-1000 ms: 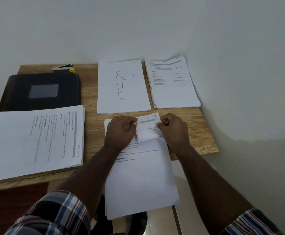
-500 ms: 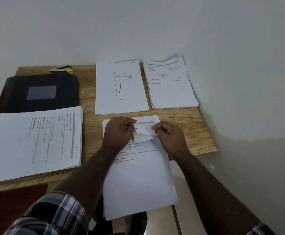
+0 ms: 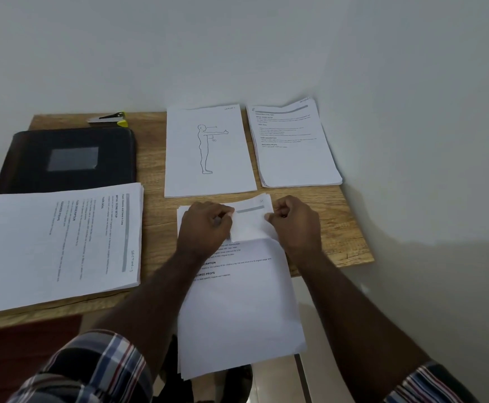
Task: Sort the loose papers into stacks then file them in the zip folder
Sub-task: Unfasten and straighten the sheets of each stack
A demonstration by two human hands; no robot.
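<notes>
Your left hand [image 3: 205,225] and right hand [image 3: 294,221] pinch the folded-back top of a white printed sheet [image 3: 250,219], apparently checking its section, near the shut black zip folder [image 3: 68,158] on the wooden desk [image 3: 339,228].

Hidden or cut off: the large stack of papers [image 3: 54,242] at left is running off the left picture edge and is covering the near edge of the black zip folder [image 3: 68,158]. The two hands [image 3: 205,225] [image 3: 295,225] are hiding the top lines of the near stack [image 3: 237,309], whose folded-up top sheet [image 3: 250,221] is masking further text. Body print on the far right stack [image 3: 294,146] is reading too small. The fingertips are curling out of sight.
</notes>
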